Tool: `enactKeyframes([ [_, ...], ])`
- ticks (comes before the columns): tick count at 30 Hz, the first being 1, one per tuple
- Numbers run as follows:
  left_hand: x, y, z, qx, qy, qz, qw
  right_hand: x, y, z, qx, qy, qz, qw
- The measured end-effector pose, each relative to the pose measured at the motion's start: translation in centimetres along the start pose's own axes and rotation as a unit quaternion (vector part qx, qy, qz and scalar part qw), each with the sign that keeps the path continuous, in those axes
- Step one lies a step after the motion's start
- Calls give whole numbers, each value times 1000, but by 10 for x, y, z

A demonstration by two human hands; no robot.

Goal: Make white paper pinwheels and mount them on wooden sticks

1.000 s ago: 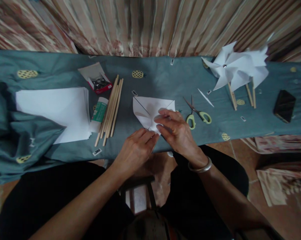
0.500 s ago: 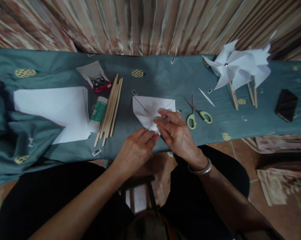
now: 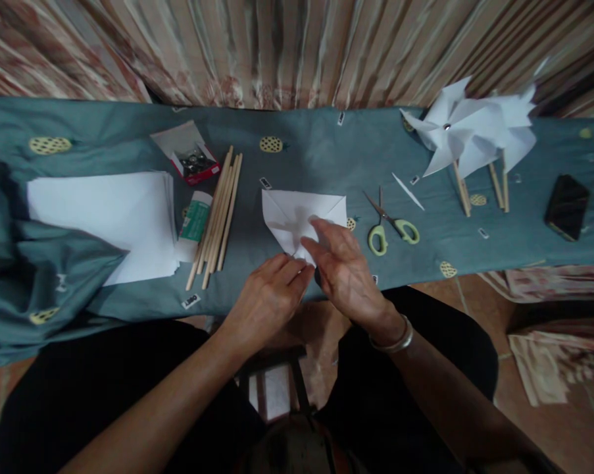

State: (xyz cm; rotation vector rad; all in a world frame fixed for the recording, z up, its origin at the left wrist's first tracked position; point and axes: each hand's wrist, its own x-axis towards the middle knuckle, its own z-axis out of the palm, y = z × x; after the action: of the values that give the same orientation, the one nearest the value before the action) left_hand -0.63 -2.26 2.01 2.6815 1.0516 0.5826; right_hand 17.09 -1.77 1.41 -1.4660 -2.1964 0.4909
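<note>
A white sheet of paper (image 3: pixel 291 209), cut along its diagonals at the upper corners, lies at the table's near edge. My left hand (image 3: pixel 270 293) pinches its near corner, with the fingertips curled over it. Over the right part of the paper is my right hand (image 3: pixel 348 276), its fingers apart and stretched across the surface; its thumb is partly hidden. Green-handled scissors (image 3: pixel 385 216) rest partly open just right of the paper. Left of it lie several wooden sticks (image 3: pixel 218 220) and a green-and-white glue stick (image 3: pixel 195 220).
A stack of white paper (image 3: pixel 114 204) sits at the left, partly under bunched cloth. Behind the sticks stands an open box of metal pins (image 3: pixel 195 164). White paper pinwheels (image 3: pixel 462 128) on sticks lie at the right, near a narrow paper strip (image 3: pixel 408 191) and a black phone (image 3: pixel 567 207).
My right hand has shifted slightly down, and its fingers have straightened and spread over the paper. My left hand keeps its place at the near corner.
</note>
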Motion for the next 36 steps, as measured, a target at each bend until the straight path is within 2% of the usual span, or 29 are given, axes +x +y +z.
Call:
enactKeyframes([
  [15,-2,-1,3,-18,22,-5,1000,-19,13,21,-65,-2,-50,997],
  [21,-2,-2,4,0,19,1,1000,-10,10,0,-56,4,-28,998],
  [25,-2,-3,5,-3,34,13,999,9,22,-18,-64,40,-8,997],
  [28,-2,-3,5,-4,45,15,999,27,35,-20,-100,46,29,994],
  [31,-2,-4,3,-2,49,20,999,39,44,-20,-110,35,33,993],
  [36,-3,-8,-5,-17,72,26,997,41,51,-32,-63,71,37,995],
])
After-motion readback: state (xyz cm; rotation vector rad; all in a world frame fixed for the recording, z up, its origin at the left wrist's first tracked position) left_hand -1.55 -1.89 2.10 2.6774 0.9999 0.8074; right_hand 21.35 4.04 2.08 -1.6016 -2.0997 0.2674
